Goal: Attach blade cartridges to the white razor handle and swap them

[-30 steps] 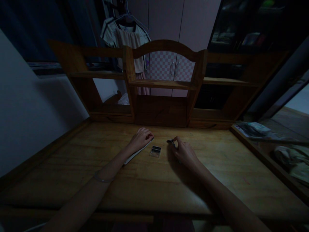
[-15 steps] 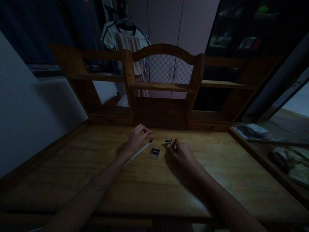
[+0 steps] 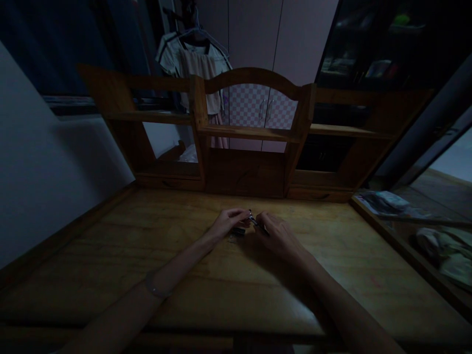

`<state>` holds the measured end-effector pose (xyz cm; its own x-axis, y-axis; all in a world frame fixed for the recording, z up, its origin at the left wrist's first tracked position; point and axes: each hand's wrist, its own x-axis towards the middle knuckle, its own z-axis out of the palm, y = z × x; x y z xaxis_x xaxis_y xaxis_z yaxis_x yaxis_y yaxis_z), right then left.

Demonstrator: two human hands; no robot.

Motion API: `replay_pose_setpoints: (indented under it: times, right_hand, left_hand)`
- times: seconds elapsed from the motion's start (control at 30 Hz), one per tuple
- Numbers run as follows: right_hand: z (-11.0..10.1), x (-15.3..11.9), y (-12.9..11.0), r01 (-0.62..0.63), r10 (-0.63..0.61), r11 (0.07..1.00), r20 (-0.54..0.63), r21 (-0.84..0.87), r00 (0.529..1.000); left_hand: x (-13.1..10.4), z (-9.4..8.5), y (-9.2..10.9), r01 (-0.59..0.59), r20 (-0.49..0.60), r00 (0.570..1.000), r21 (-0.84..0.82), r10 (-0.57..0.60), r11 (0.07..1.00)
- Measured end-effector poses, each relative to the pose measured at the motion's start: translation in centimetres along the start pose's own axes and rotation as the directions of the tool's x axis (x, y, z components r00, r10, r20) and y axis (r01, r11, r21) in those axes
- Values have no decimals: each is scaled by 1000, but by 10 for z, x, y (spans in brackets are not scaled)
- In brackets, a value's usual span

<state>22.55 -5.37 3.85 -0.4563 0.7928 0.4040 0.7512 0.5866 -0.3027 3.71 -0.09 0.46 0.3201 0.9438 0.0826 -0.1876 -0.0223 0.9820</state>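
Over the middle of the wooden desk, my right hand (image 3: 278,233) is closed round the handle of a razor (image 3: 254,221). The razor points up and to the left. My left hand (image 3: 232,220) pinches the razor's head between thumb and fingers, covering most of it. Just below the left fingers lies a small clear case (image 3: 238,232) with dark pieces inside, partly hidden by that hand. The slim white stick with a dark tip, like a toothbrush, is out of sight, probably behind my left hand and forearm.
A wooden shelf unit (image 3: 245,132) with small drawers stands along the desk's (image 3: 177,285) far edge. A wall (image 3: 66,162) bounds the left side. Beyond the right edge lie clothes (image 3: 452,248) and plastic bags (image 3: 393,199). A shirt (image 3: 171,51) hangs behind the shelf.
My left hand has moved right and now grips the razor's head, which was free before. The white stick has gone from view. My right hand keeps the razor in nearly the same place.
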Motion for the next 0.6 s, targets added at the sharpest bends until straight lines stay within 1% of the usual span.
replay_pose_setpoints:
  times: [0.07,0.2,0.3,0.47,0.6]
  right_hand:
    - [-1,0,-1,10,-10,1000,-1,14,1000]
    - [-1,-2,-3,-51,48,995,37,81,998]
    - [1,-4,-5,-82,75,990,62,112,995]
    - [2,-5,-5,-80,71,985,65,154,995]
    - [2,-4,-5,-101,97,980,29,169,995]
  left_hand:
    - [-1,-1,-1,-11,-17,1000,17,11,1000]
    - [-1,-4,1,-5,-20,1000,30,6,1000]
    - [-2,-5,3,22,-6,1000,15,-22,1000]
    - [-2,-7,0,54,34,998,-47,-52,997]
    - [0,-8,-3,78,58,996,-94,-73,993]
